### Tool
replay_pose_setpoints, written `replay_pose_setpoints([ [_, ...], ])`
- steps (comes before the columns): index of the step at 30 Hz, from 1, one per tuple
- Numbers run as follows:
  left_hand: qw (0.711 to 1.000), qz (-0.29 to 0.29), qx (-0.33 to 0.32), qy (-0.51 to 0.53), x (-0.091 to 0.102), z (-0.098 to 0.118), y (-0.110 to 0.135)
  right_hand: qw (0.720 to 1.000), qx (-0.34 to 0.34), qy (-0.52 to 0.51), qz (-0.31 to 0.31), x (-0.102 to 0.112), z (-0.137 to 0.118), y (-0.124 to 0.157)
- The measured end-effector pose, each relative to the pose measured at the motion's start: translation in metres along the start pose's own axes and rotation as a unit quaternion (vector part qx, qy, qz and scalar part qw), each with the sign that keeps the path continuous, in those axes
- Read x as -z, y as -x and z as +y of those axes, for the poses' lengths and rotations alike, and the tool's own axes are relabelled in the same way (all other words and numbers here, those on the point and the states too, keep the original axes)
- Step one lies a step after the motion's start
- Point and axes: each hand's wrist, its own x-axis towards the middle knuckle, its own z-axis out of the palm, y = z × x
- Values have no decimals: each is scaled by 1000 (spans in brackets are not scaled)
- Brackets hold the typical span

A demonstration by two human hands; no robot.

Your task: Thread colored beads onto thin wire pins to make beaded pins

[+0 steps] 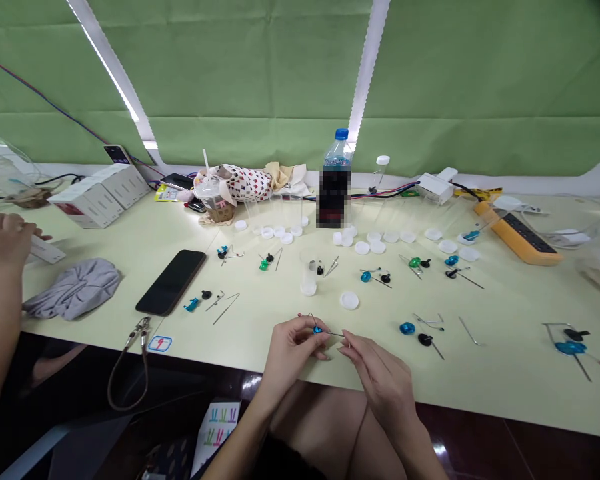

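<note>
At the front edge of the table, my left hand [294, 343] pinches a small shiny blue part [318, 329] between thumb and fingers, and a bent wire stands up from it. My right hand [383, 367] is closed on a thin metal rod [336, 334] that runs across to the blue part; whether it passes into the part I cannot tell. Just beyond my hands lie a white round cap [349, 301] and a clear tube [309, 273] standing upright. Right of my right hand is a loose group with a blue piece [407, 328], a black piece [425, 340] and bent wires.
Several similar groups of coloured pieces and wires are spread over the table [260, 333]. White caps [363, 248], a bottle [338, 160] and a yellow power strip [525, 239] stand behind. A phone [171, 283] and grey cloth [75, 288] lie left, near another person's hand [7, 233].
</note>
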Motion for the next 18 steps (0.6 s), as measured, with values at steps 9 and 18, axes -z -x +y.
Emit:
replay_pose_setpoints([
  [9,1000,-5,-1,-3,0,-3,-1,998,-33,-38,-34,3,-2,-7],
  [18,1000,-15,-12,11,1,-2,0,999,-30,-8,-25,1,0,-6],
])
